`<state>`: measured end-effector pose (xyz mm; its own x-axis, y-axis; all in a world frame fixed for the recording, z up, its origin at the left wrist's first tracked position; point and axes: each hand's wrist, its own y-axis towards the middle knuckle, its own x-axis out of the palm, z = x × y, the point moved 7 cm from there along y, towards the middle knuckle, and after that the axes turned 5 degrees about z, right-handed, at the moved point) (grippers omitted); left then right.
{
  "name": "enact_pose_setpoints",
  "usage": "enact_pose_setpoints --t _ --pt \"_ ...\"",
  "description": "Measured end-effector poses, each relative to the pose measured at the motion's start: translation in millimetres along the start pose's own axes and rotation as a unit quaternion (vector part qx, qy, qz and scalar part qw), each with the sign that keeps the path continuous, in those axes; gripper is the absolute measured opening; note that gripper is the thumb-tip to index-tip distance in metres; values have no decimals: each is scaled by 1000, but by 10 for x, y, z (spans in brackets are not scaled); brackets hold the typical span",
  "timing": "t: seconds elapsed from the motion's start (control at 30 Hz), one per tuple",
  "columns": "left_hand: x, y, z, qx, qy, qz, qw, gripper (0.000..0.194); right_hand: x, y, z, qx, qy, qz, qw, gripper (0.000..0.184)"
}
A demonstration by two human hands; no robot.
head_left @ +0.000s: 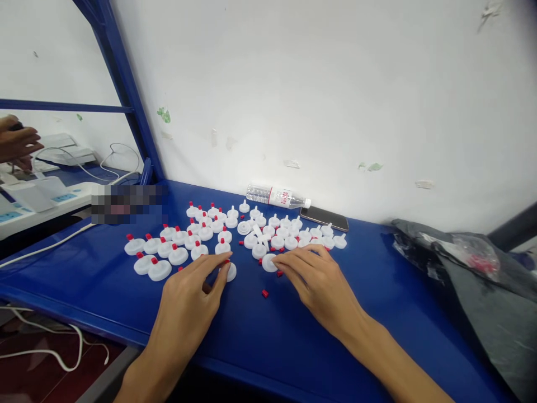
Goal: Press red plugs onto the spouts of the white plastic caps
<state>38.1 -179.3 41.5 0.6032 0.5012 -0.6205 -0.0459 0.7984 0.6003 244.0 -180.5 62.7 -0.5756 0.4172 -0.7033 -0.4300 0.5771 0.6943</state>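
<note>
My left hand [191, 291] is closed in a pinch at the small red cap on a white funnel-shaped piece [231, 272], whose round base rests on the table. Thumb and forefinger of my right hand [319, 280] pinch at the stem of another white funnel-shaped piece [267, 263]; its stem is partly hidden by the fingertips. Left of my hands stand several white pieces with red caps [160, 270] on their stems. Beyond my right hand stand several bare-stemmed white pieces [291, 241]. A loose red cap [265, 293] lies between my hands, and more red caps lie near the bare pieces.
On the blue table [251, 336], a plastic bottle [277, 197] lies by the wall beside a phone [325, 218]. A dark plastic bag [474, 280] lies at the right. White power strips [46, 201] with cables are at the left, near another person's hand [19, 140].
</note>
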Motion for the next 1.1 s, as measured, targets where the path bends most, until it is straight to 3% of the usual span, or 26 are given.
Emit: enact_pose_setpoints --t 0.4,0.53,0.63,0.77,0.87,1.0,1.1 --pt "32 -4 -23 -11 27 8 1000 34 -36 0 41 34 31 20 999 17" --pt "-99 -38 108 25 5 69 997 31 -79 21 56 71 67 28 995 17" --pt "-187 -106 251 85 -30 107 990 29 -81 52 66 135 155 17 979 16" --pt "-2 -190 346 152 -74 -9 985 46 8 69 -34 178 292 -36 939 14" --pt "87 -209 333 166 -91 -46 981 36 48 63 -73 187 331 -61 923 14" --pt "84 -163 287 145 -99 -38 984 30 7 24 151 262 245 -57 932 17" --pt "123 -140 248 122 -82 -57 987 32 23 -43 349 306 144 -104 935 16"
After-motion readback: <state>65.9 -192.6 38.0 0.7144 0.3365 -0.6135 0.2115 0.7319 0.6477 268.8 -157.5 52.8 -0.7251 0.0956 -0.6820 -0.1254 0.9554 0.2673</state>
